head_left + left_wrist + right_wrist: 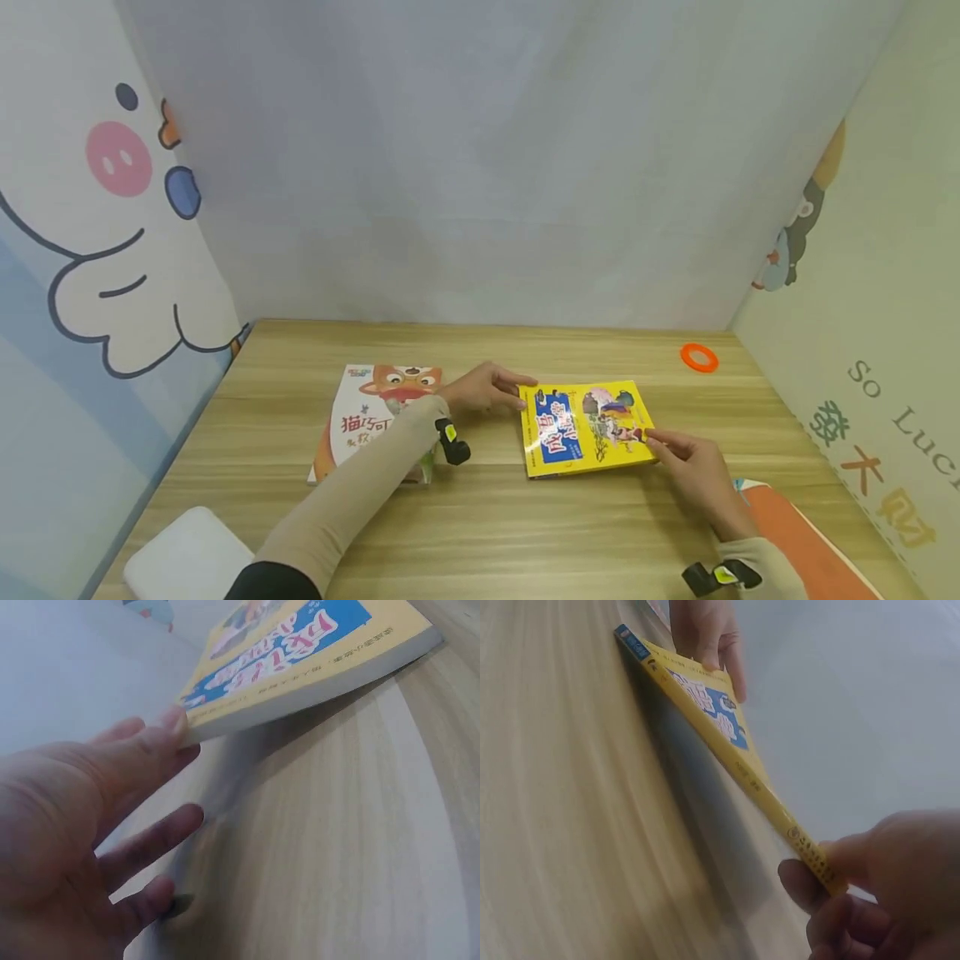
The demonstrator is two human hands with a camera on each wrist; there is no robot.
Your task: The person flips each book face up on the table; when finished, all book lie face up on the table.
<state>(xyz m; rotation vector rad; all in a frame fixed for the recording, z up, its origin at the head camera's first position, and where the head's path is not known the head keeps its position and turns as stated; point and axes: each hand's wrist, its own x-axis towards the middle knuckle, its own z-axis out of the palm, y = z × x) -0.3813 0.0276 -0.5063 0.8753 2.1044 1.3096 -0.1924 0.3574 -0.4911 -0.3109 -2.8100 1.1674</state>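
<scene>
A yellow book with a blue title panel is held between both hands over the wooden table. My left hand pinches its far left corner between thumb and fingers; in the left wrist view the other fingers spread below the book. With thumb on top and fingers beneath, my right hand pinches the right end. In the right wrist view the yellow spine slants, and that end is lifted off the table. A picture book with a fox-like animal on its cover lies at left, partly hidden under my left forearm.
An orange ring lies at the table's back right. An orange-red book or board is at the near right, partly covered by my right arm. At the near left sits a white rounded object. Walls stand behind and on both sides.
</scene>
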